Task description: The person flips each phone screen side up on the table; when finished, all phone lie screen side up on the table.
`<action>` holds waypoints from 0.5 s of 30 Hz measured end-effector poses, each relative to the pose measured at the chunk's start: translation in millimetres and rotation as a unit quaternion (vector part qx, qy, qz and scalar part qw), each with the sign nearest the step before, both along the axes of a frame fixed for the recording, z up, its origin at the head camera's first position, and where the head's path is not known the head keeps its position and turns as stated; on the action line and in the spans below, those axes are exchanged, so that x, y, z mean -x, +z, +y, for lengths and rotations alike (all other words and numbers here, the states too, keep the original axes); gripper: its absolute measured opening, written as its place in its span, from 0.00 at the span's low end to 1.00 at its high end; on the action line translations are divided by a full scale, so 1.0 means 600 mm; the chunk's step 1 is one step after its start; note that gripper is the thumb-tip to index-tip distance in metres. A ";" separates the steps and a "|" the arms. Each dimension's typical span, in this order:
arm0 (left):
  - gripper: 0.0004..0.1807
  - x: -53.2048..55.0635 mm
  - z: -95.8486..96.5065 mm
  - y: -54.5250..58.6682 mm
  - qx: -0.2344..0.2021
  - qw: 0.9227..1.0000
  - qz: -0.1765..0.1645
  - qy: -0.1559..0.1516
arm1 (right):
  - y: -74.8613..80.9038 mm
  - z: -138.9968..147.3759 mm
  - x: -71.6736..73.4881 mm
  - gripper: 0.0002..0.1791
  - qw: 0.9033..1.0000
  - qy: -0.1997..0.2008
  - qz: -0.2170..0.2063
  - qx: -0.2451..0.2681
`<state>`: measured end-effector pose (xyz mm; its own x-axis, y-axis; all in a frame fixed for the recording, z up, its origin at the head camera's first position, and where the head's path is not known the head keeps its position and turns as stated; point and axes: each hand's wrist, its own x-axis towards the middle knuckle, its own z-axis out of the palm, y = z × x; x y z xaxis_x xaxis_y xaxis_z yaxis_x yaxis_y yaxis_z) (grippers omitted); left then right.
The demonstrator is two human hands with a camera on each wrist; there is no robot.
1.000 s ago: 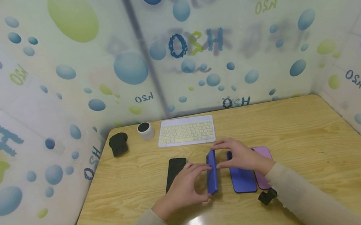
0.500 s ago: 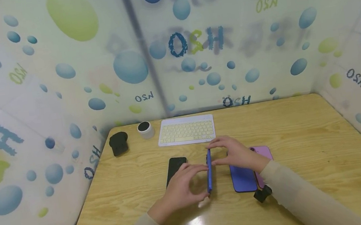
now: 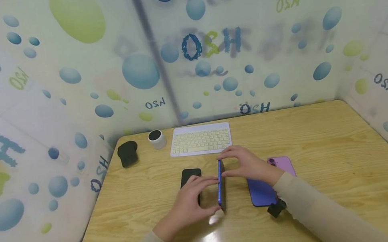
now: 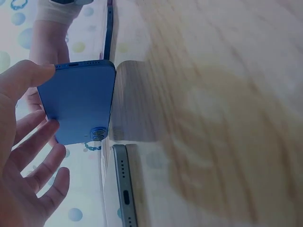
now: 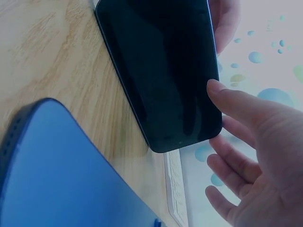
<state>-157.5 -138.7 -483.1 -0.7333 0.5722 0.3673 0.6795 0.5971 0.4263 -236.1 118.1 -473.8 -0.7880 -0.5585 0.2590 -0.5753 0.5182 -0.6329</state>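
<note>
A blue smartphone (image 3: 220, 184) stands on its long edge between both hands. My left hand (image 3: 188, 203) grips its near end, thumb at the bottom corner and fingertips against the back. My right hand (image 3: 250, 167) holds the far end between thumb and fingers. The left wrist view shows the phone's blue back (image 4: 78, 101) and camera bump; the right wrist view shows its dark screen (image 5: 165, 71). Beside my left hand lies a black-faced phone (image 3: 190, 173), partly hidden by that hand. Under my right wrist are a second blue phone (image 3: 261, 192) and a pink-purple phone (image 3: 286, 166), both partly covered.
A white keyboard (image 3: 200, 140) lies behind the hands. Left of it stand a small white cylinder with a dark top (image 3: 157, 139) and a black lumpy object (image 3: 127, 153). Patterned curtain walls (image 3: 266, 59) enclose the wooden table (image 3: 328, 149) at the back and sides.
Both hands have shifted slightly left with the blue phone. It has tilted, so its dark screen side now shows on the right. The pink-purple phone's camera has come into view.
</note>
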 end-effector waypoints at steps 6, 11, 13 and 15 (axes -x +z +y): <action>0.37 0.001 -0.007 -0.004 -0.005 1.000 0.011 0.004 | -0.001 -0.003 0.001 0.31 1.000 0.000 -0.014 0.000; 0.37 0.001 -0.013 -0.008 -0.011 1.000 0.011 0.005 | -0.008 -0.001 0.005 0.32 1.000 0.012 -0.012 0.005; 0.37 0.000 -0.014 -0.008 -0.014 1.000 0.002 0.008 | -0.013 0.001 0.008 0.34 1.000 0.017 -0.019 0.008; 0.37 0.000 -0.016 -0.007 -0.016 1.000 -0.009 0.014 | -0.021 0.004 0.012 0.35 0.999 0.023 -0.025 0.011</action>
